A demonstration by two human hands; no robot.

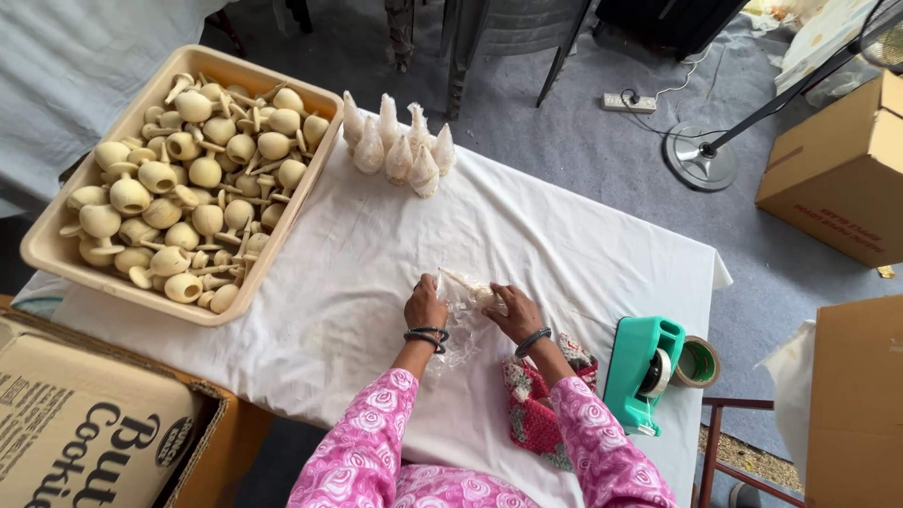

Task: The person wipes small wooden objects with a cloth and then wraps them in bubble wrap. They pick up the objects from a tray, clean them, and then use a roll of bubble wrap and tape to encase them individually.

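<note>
At the centre of the frame, both hands work on a small item in clear plastic wrap [467, 290] lying on the white-clothed desk [564, 235]. The left hand [425, 306] has its fingers closed on the wrap's left edge; the right hand [513, 310] grips its right side. A beige tray [56, 246] of pale wooden pieces sits upper left, wrapped pieces [400, 150] stand upper centre, and a teal tape dispenser [640, 367] rests lower right.
</note>
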